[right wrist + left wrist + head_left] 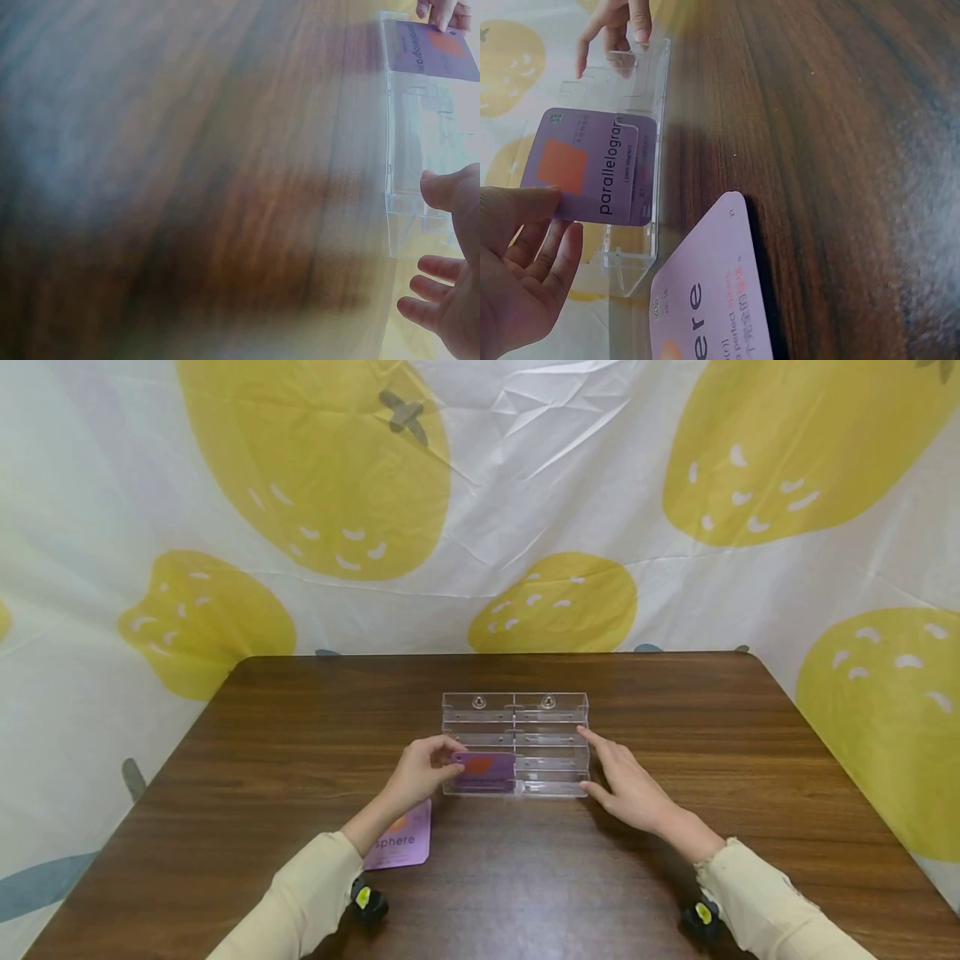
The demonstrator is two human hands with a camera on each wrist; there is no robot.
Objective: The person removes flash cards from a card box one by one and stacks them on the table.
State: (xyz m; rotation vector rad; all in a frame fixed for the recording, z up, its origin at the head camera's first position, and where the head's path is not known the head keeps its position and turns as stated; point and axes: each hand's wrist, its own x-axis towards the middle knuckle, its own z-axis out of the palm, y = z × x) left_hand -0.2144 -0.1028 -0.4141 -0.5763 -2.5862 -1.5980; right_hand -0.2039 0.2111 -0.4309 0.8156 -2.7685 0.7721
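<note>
On the table stands a clear plastic card rack (pixel 551 763) with stepped compartments in two columns. My left hand (pixel 422 770) pinches a purple flash card (pixel 592 166) by its left edge, thumb in front and fingers behind. The card reads "parallelogram" and has an orange shape; its lower part sits in the front left compartment. At the rack's right side is my right hand (pixel 628 781), its thumb and fingers spread and fairly straight, the thumb and a fingertip at the edge. A lilac "sphere" card (pixel 405 841) lies on the table, partly hidden under my left wrist.
The brown wood-grain table (pixel 525 877) reaches back to a white curtain (pixel 517 510) printed with yellow fruit. Two knobs (pixel 548 702) show along the rack's back.
</note>
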